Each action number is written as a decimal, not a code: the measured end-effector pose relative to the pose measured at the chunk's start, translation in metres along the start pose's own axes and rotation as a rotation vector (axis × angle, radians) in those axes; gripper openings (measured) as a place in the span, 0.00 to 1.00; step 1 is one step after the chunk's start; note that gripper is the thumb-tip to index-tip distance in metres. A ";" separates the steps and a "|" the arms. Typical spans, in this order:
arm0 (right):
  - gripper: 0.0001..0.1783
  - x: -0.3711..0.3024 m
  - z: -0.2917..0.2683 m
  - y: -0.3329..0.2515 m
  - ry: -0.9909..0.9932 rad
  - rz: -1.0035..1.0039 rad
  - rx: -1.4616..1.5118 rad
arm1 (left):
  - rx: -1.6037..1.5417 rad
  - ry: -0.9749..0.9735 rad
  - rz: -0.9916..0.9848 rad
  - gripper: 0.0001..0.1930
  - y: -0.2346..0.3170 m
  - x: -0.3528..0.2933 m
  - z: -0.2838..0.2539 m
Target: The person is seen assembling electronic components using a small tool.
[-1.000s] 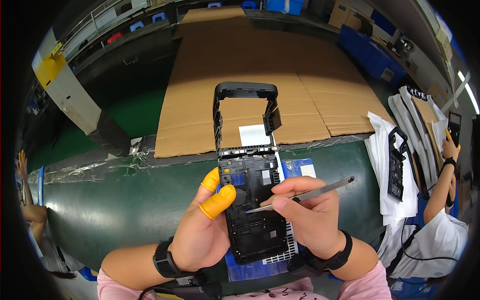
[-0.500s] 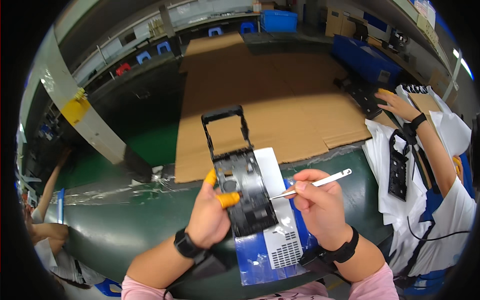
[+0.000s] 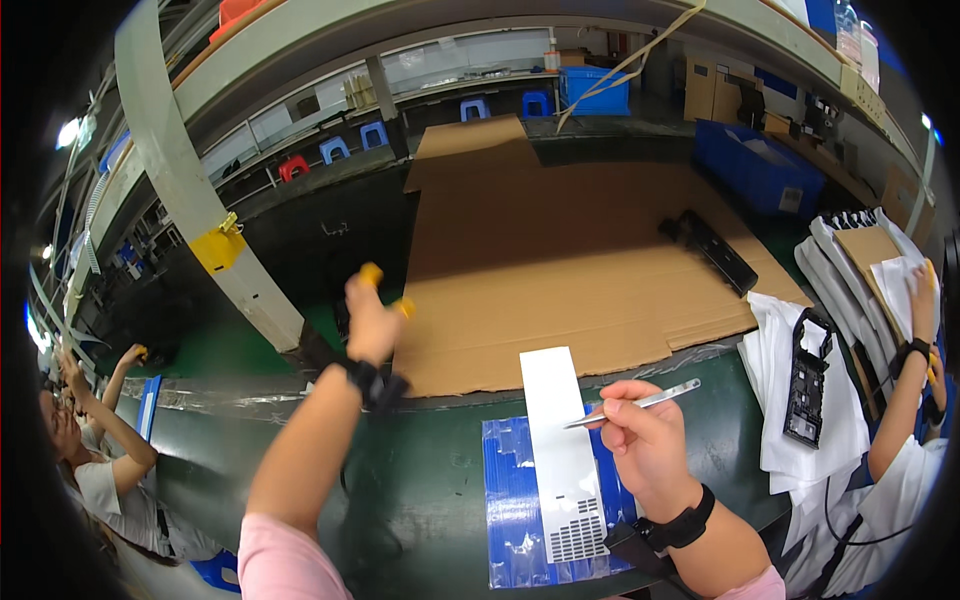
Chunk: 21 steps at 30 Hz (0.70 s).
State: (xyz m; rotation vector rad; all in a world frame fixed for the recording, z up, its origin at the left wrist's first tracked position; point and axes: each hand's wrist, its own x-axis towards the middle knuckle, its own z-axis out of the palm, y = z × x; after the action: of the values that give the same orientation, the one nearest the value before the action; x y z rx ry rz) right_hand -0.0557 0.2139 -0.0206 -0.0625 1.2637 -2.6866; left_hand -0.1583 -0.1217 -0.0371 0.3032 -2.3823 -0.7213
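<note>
My right hand (image 3: 640, 430) pinches a pair of metal tweezers (image 3: 665, 395), their tips pointing left above a long white label sheet (image 3: 550, 390). Rows of small black stickers (image 3: 577, 540) fill the sheet's near end. It lies on a blue plastic-covered board (image 3: 505, 480). My left hand (image 3: 375, 325), blurred, reaches forward at the left edge of the cardboard. Its yellow-covered fingertips are apart and nothing shows between them. A dark shape beside that hand is too dim to make out.
Cardboard (image 3: 520, 300) covers the middle bench, with a black part (image 3: 715, 250) on it. A post (image 3: 220, 230) rises at left. At right, a black frame (image 3: 805, 390) lies on white wrapping beside a co-worker's arm (image 3: 905, 390). A blue bin (image 3: 750, 170) stands farther back.
My left hand has moved forward and left, away from the label sheet; the black frame it held no longer shows there. My right hand still holds the tweezers. The view has shifted.
</note>
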 end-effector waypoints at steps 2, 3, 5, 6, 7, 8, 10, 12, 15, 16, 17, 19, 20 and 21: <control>0.06 0.001 -0.002 0.003 0.021 -0.020 -0.037 | -0.410 -0.354 -0.069 0.25 0.022 -0.059 -0.007; 0.05 0.000 -0.001 0.006 0.034 -0.027 -0.075 | -0.574 -0.547 -0.156 0.22 0.028 -0.082 -0.013; 0.05 -0.001 0.002 0.009 0.023 0.006 -0.115 | -0.916 -0.741 -0.306 0.15 0.042 -0.117 -0.032; 0.05 -0.002 0.002 0.009 0.031 0.020 -0.137 | -0.920 -0.732 -0.328 0.15 0.041 -0.123 -0.035; 0.05 0.000 0.001 0.011 0.036 0.034 -0.161 | -1.018 -0.795 -0.413 0.14 0.040 -0.126 -0.037; 0.05 0.001 -0.001 0.015 0.030 0.042 -0.159 | -1.120 -0.858 -0.498 0.13 0.036 -0.128 -0.037; 0.04 0.003 -0.002 0.019 0.036 0.072 -0.183 | -1.170 -0.936 -0.526 0.13 0.024 -0.124 -0.035; 0.04 0.003 0.001 0.018 0.046 0.089 -0.207 | -1.239 -1.083 -0.525 0.13 0.014 -0.118 -0.033; 0.06 0.002 0.014 0.013 -0.093 0.084 -0.238 | -1.238 -1.090 -0.586 0.13 0.012 -0.117 -0.031; 0.08 -0.001 0.019 0.009 -0.194 -0.112 -0.320 | -1.227 -1.098 -0.585 0.14 0.010 -0.116 -0.031; 0.10 -0.005 0.026 0.004 -0.304 -0.310 -0.392 | -1.233 -1.071 -0.593 0.14 0.009 -0.118 -0.032; 0.13 -0.022 0.028 -0.015 -0.488 -0.243 -0.317 | -1.246 -1.077 -0.619 0.14 0.005 -0.119 -0.034; 0.11 -0.020 0.021 -0.033 -0.885 -0.001 -0.114 | -1.238 -1.094 -0.579 0.15 0.007 -0.120 -0.034; 0.11 -0.025 0.019 -0.055 -1.252 0.251 0.076 | -1.261 -1.085 -0.551 0.15 0.015 -0.118 -0.029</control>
State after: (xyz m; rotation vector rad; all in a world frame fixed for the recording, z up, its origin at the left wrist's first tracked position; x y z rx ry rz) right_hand -0.0366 0.2383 0.0350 -1.2285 0.6519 -1.7917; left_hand -0.0492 -0.0772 -0.0686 -0.0398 -2.0317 -2.9847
